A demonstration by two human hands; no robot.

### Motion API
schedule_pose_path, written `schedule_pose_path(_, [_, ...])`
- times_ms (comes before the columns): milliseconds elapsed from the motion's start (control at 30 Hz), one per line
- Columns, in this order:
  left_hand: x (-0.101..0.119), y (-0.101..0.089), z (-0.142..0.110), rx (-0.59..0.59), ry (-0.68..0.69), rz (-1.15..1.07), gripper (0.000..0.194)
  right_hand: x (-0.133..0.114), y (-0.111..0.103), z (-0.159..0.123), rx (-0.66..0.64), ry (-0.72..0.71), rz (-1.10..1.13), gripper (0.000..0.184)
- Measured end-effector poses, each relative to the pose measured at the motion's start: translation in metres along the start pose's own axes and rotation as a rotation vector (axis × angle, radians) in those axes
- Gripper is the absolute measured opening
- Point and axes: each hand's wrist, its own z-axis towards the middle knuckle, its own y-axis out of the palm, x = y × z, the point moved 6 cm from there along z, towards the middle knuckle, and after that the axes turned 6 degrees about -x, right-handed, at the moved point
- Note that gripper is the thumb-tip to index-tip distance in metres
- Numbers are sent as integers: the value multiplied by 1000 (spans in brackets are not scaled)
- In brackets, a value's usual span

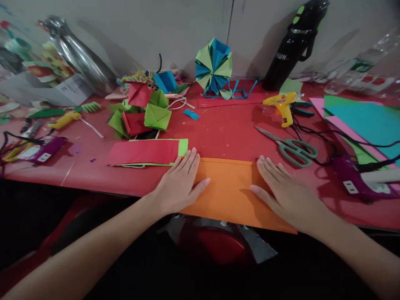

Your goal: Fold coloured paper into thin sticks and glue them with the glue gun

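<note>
An orange sheet of paper (pixel 229 187) lies at the table's front edge, its near side hanging over. Along its far side runs a narrow folded strip. My left hand (pixel 181 181) rests flat on the left part of the sheet, fingers stretched out. On the right part lies my right hand (pixel 279 191), also flat with the thumb apart. Just left of my left hand is a stack of red paper strips (pixel 145 152) with a green strip (pixel 183 146) showing beneath. Grey-green scissors (pixel 295 151) lie beyond my right hand, blades partly spread.
Folded red and green paper pieces (pixel 157 116) sit at the back left. A blue-and-green paper wheel (pixel 214 66) stands near the wall. A yellow glue gun (pixel 283 109), a black bottle (pixel 292 50), coloured sheets (pixel 368 121) and a purple power strip (pixel 359 179) occupy the right.
</note>
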Motion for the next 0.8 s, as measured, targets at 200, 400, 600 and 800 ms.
schedule_pose_path(200, [-9,-5,1,-56,30,-82,69,19,-3,-13,-48,33,-12,89])
schedule_pose_path(400, [-25,-14,8,47,84,-146,41,17,-9,-7,-43,34,-28,80])
schedule_pose_path(600, [-33,-22,15,33,2,-62,39,33,-19,8,-59,56,61,63])
schedule_pose_path(800, [-25,-32,20,-22,11,37,35,55,-64,27,171,178,164,39])
